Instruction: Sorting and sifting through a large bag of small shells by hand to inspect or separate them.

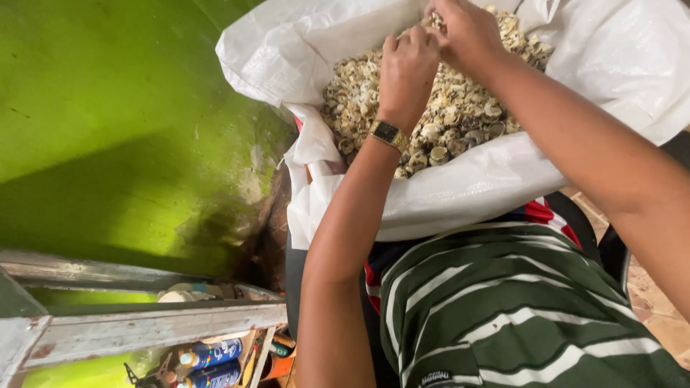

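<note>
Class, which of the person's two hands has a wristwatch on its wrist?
The left hand: a gold, dark-faced watch sits on its wrist; the right hand has none.

A bright green wall (pixel 108 108) fills the frame from nine to twelve o'clock, its lower edge stained and flaking near the centre. A weathered grey wooden frame (pixel 151 327) crosses at about eight o'clock. Beneath it, near seven o'clock, two blue spray cans (pixel 212 363) with white caps lie side by side. A green shirt with white stripes (pixel 517 309) occupies five o'clock. Tiled floor (pixel 654 302) shows at four o'clock.
</note>
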